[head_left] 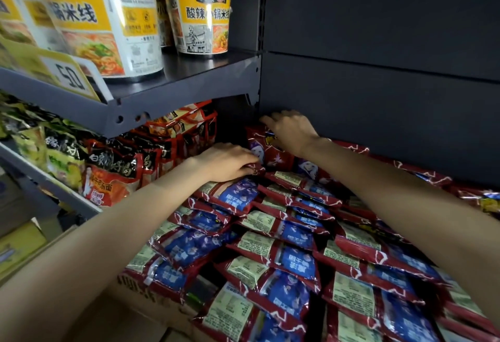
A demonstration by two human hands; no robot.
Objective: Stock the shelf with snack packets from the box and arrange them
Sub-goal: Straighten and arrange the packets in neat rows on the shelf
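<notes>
Both hands reach to the back of the shelf, where one red packet (pixel 266 149) stands upright against the dark back panel (pixel 378 92). The left hand (pixel 230 161) grips its lower left edge, fingers curled onto the foil. The right hand (pixel 290 130) lies over its top right corner with fingers bent down behind it; whether they pinch it or only press, I cannot tell.

In front of it, rows of red-and-blue packets (pixel 284 236) lie flat and overlapping, filling the space below both forearms. At the lower left edge of these a strip of cardboard box (pixel 140 290) shows.

To the left, just beside the left hand, stand orange-red noodle bags (pixel 113 176), with green-yellow bags (pixel 51 149) further left. Above them a grey shelf (pixel 173 81) juts out, carrying yellow noodle cups (pixel 200 14) and a price tag (pixel 71 76); its corner overhangs the space close to the left of the hands
</notes>
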